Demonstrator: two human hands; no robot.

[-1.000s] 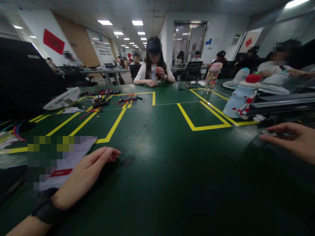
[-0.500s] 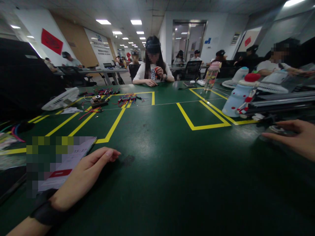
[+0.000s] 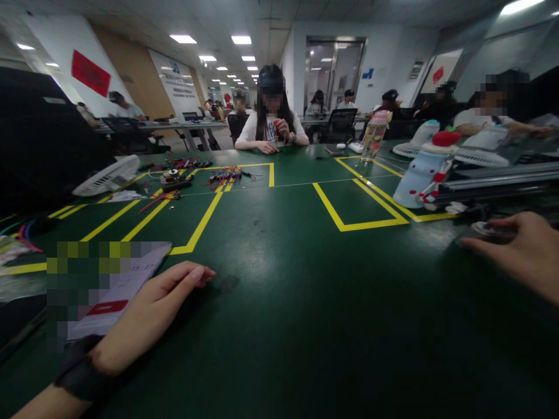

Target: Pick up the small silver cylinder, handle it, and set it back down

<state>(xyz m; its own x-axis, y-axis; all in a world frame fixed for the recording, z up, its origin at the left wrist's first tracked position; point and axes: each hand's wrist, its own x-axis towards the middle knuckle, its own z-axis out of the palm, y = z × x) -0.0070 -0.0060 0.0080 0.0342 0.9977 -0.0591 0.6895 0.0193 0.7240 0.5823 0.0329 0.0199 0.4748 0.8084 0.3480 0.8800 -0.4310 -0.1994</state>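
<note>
My left hand (image 3: 174,291) rests on the green table (image 3: 279,302) with its fingers curled together; nothing shows in it. The forearm, with a black band on the wrist, lies beside and partly over a tablet-like screen (image 3: 131,291). At the right edge, my right hand (image 3: 519,244) has its thumb and fingers around a small round clear object (image 3: 483,228) with a pale top, low over the table. Its exact kind is hard to make out.
A blue bottle (image 3: 417,177) with a red top and metal profiles (image 3: 502,174) stand beyond my right hand. Coloured wires (image 3: 229,176) and a white fan (image 3: 109,176) lie at the left. A person (image 3: 271,125) sits opposite. Yellow tape marks the table.
My right hand and the round object have shifted slightly left in the view. My left hand is nearly unchanged.
</note>
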